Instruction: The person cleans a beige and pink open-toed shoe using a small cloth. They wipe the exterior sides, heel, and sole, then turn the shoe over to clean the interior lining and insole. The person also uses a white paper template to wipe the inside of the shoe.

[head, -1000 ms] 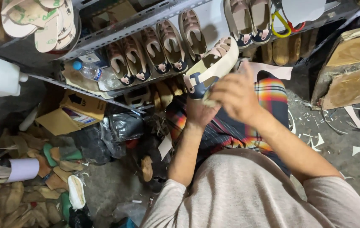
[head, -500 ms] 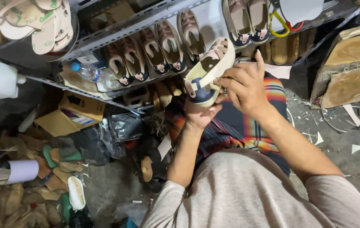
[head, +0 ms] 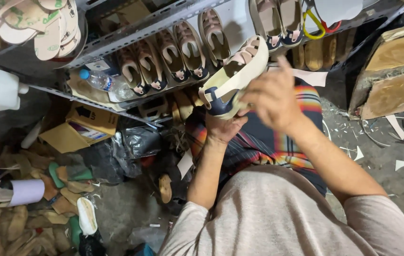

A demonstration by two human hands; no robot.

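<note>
1. I see the cream-coloured sandal with a dark navy heel cup and pinkish straps (head: 235, 76) held up in front of the grey metal shelf (head: 140, 28), above the lap covered by a striped multicoloured cloth (head: 278, 142).
2. My left hand (head: 223, 127) is under the heel end, its grip closed on the sandal from below.
3. My right hand (head: 270, 97) sits against the sandal's right side, fingers curled toward the sole edge; it touches the sandal, but motion blur keeps me from telling whether that grip is clenched.
4. The sandal's long axis runs from the heel, low and left by the left hand, up and right to the toe near the shelf.
5. Both hands are on it; the left carries the weight.
6. A row of finished brown and cream sandals (head: 173, 57) stands on the shelf just beyond.
</note>
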